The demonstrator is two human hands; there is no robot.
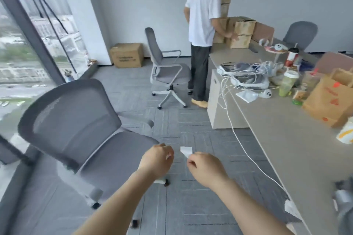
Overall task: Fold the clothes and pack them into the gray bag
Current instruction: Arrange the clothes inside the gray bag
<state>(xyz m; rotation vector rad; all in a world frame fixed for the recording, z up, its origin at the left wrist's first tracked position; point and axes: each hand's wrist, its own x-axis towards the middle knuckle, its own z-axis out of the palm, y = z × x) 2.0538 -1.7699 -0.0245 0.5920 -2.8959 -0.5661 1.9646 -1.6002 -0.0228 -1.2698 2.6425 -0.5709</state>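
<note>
Both my hands are held out over the carpet in front of me. My right hand (205, 169) pinches a small white slip of paper (186, 151) between thumb and fingers. My left hand (156, 159) is just left of it, fingers curled, its fingertips a little apart from the slip; whether it holds anything I cannot tell. No clothes and no gray bag can be made out; a dark gray thing (343, 196) at the right edge is blurred.
A gray mesh office chair (76, 135) stands close on my left, another chair (168, 70) farther back. A long beige desk (286, 149) runs along the right with paper bags, cups, cables and a headset. A person in a white shirt (202, 15) stands at the desk's far end.
</note>
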